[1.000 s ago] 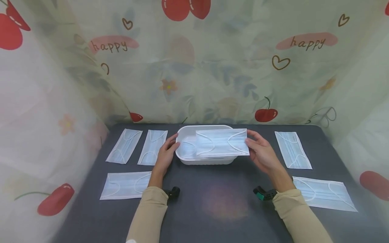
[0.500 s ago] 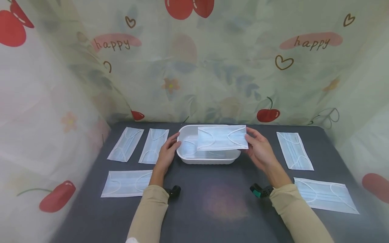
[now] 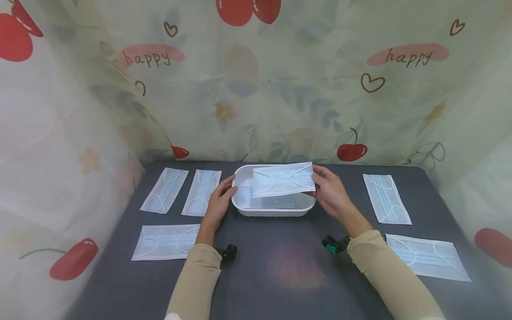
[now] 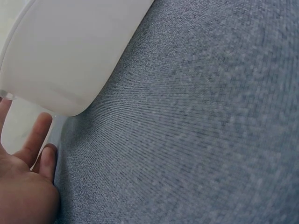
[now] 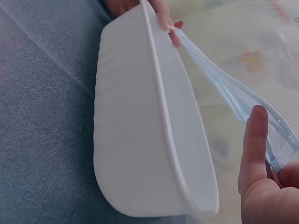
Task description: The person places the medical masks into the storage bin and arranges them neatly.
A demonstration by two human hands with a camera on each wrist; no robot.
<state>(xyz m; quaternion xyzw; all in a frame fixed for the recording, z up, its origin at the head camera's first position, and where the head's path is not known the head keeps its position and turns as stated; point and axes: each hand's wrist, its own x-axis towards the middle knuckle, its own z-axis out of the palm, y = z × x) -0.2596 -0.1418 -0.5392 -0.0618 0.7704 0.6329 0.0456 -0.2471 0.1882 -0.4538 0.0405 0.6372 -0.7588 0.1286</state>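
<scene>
My right hand (image 3: pixel 330 189) pinches the right end of a pale blue face mask (image 3: pixel 283 179), thumb in front. The mask is held tilted above a white plastic tub (image 3: pixel 276 212), its right end higher. My left hand (image 3: pixel 218 200) holds the tub's left end, thumb and forefinger at the rim; in the left wrist view its other fingers (image 4: pixel 38 135) extend below the rim. Another mask (image 3: pixel 264 203) lies inside the tub, partly hidden by the held one. In the right wrist view the held mask (image 5: pixel 229 91) appears nearly edge-on beyond the tub (image 5: pixel 133 116).
On the dark grey table (image 3: pixel 280 298), two masks lie at the back left, with one mask (image 3: pixel 164 242) in front of them. At the right lie an upright-lying mask (image 3: pixel 386 199) and a sideways mask (image 3: pixel 428 258) nearer me. A patterned curtain (image 3: pixel 256 111) surrounds the table.
My right hand has moved left and slightly up with the mask, which has turned to a tilt above the tub. My left hand stays at the tub's left rim.
</scene>
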